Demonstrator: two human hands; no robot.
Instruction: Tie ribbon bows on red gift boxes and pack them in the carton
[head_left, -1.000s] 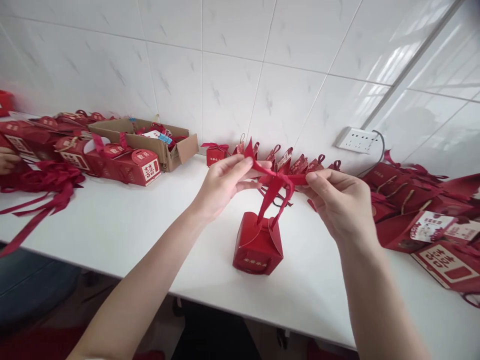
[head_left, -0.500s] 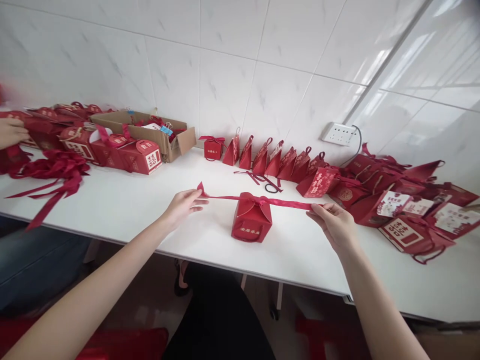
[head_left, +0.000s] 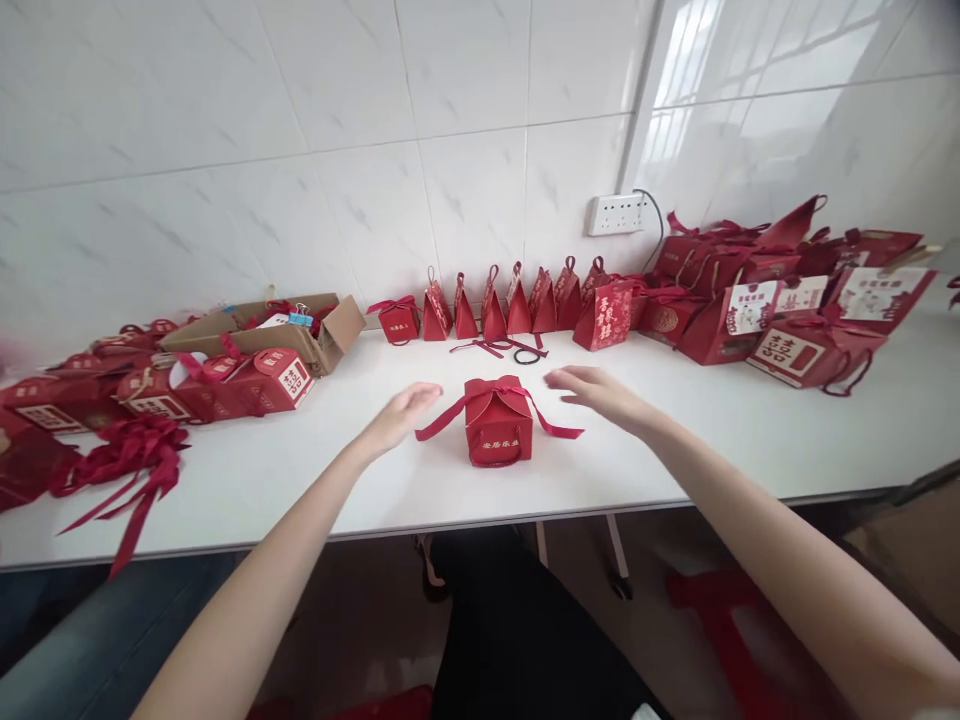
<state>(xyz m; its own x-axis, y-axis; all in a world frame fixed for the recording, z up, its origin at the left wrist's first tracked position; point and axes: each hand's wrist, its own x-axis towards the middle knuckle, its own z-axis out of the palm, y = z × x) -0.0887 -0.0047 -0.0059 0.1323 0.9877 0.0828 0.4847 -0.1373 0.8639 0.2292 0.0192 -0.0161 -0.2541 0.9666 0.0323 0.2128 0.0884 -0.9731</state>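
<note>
A small red gift box (head_left: 501, 430) with gold lettering and a cord handle stands upright near the table's front edge. Across its top lies a red ribbon (head_left: 559, 431), knotted in the middle, its two tails drooping to either side. My left hand (head_left: 405, 412) hovers just left of the box, above the left tail, fingers loosely stretched and holding nothing. To the right and slightly behind the box is my right hand (head_left: 596, 392), also empty with its fingers extended. Neither hand touches the box.
Behind the box stand several red triangular boxes (head_left: 493, 310), with ribbon scraps and a black ring (head_left: 526, 356) before them. Left are an open carton (head_left: 341, 335), more red boxes (head_left: 281, 385) and a ribbon heap (head_left: 142, 450). Red boxes (head_left: 817, 350) crowd the right, below a power strip (head_left: 619, 214).
Both hands have let go of the ribbon, which was stretched taut sideways; its tails now hang down. The view has turned to the right.
</note>
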